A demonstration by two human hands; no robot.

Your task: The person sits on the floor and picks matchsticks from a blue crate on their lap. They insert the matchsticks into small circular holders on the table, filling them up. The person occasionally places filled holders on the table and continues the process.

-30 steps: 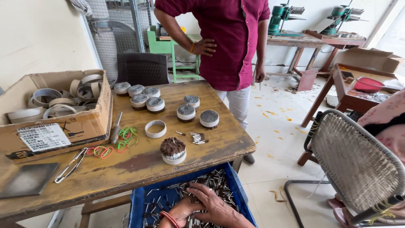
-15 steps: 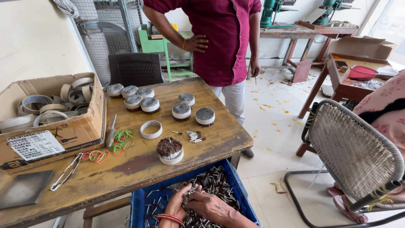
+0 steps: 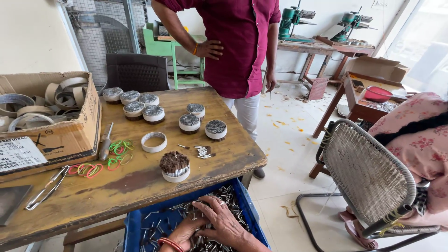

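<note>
Both hands now deep in the blue crate (image 3: 135,224) below the desk (image 3: 140,177): right hand (image 3: 224,224) spread flat over the loose metal pins (image 3: 228,193), left hand (image 3: 184,233) curled, raking pins together. Closer than a second ago; gathering underway, half-filled ring (image 3: 175,165) waiting above.

Bare hands (image 3: 214,227), red bangles (image 3: 171,244) on the left wrist, no sleeves visible.
</note>
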